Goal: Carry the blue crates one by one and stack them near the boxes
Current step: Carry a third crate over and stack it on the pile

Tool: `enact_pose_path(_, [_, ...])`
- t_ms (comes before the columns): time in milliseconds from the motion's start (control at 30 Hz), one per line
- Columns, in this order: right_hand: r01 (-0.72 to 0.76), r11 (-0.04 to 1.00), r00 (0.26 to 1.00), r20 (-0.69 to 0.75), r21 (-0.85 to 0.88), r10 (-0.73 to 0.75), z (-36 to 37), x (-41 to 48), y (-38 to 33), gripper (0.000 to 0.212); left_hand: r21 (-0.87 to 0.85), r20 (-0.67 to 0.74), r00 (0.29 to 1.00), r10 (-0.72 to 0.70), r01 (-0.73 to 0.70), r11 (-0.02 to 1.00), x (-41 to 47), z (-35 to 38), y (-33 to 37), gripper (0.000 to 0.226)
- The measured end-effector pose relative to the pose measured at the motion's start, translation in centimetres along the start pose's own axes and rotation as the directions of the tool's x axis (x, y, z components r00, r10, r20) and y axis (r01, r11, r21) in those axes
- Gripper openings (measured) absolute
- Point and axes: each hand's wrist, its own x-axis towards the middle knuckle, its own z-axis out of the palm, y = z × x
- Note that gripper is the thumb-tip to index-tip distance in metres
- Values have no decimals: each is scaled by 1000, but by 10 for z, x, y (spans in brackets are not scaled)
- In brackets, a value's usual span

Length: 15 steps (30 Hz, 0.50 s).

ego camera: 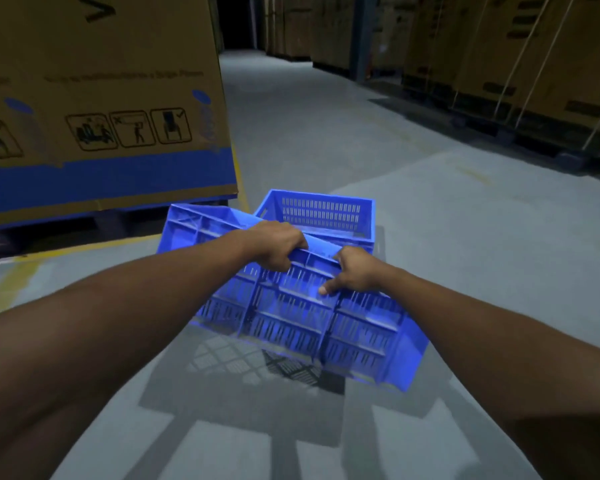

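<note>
I hold a blue slatted crate (291,317) tilted in the air, its ribbed underside facing me. My left hand (274,245) grips its upper rim from above. My right hand (354,271) grips the same rim just to the right, thumb pressed on the crate's bottom. Behind the held crate a second blue crate (321,214) stands upright on the floor, partly hidden by the first. It sits just right of a large cardboard box (97,98) with a blue band.
The big box rests on a dark pallet (49,233) at the left, bordered by a yellow floor line (84,249). Rows of strapped cardboard boxes (499,57) on pallets line the right side. A grey concrete aisle (326,116) runs ahead into darkness.
</note>
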Motion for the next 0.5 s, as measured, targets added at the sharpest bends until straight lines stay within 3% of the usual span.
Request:
enact_pose_path(267, [-82, 988, 995, -60, -130, 75, -229, -37, -109, 55, 33, -41, 999, -21, 22, 999, -50, -236, -39, 66])
enact_pose_path(367, [-129, 980, 989, -85, -151, 117, -309, -64, -152, 53, 72, 22, 1000, 12, -13, 997, -67, -326, -48, 83])
enact_pose_path(500, [-146, 966, 984, -128, -212, 121, -425, -99, -218, 51, 43, 99, 995, 0, -4, 999, -98, -450, -60, 84])
